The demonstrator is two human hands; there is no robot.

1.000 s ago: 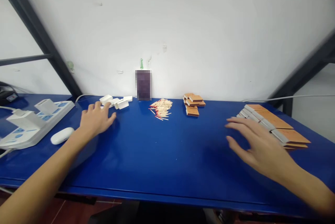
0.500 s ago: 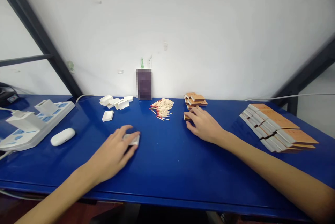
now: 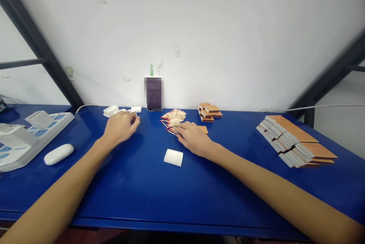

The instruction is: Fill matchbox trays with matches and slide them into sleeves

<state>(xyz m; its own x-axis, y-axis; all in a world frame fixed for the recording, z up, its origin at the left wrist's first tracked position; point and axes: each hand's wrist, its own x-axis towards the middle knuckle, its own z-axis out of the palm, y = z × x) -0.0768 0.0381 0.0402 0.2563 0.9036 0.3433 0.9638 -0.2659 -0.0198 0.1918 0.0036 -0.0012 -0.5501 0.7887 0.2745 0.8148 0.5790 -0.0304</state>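
My left hand (image 3: pixel 121 126) is at the small white matchbox trays (image 3: pixel 110 110) at the back left. Its fingers are bent towards the thumb, with a bit of white at the fingertips; what they hold is partly hidden. My right hand (image 3: pixel 195 137) lies over the near right edge of a heap of red-tipped matches (image 3: pixel 176 116), fingers reaching onto it and thumb apart. Just behind that hand a brown matchbox sleeve (image 3: pixel 204 129) lies partly covered. A single white tray (image 3: pixel 173 157) rests on the blue table (image 3: pixel 159 194) between my arms.
Brown matchbox sleeves (image 3: pixel 209 111) are piled by the wall. Stacked matchboxes (image 3: pixel 296 137) stand on the right. At left are a power strip (image 3: pixel 34 141) with plugs and a white earbud case (image 3: pixel 59 154). A blurred dark rectangle (image 3: pixel 154 94) leans on the wall.
My left hand has left a white tray at the centre front and moved back to the other trays. My right hand has moved left from the brown sleeve onto the matches.
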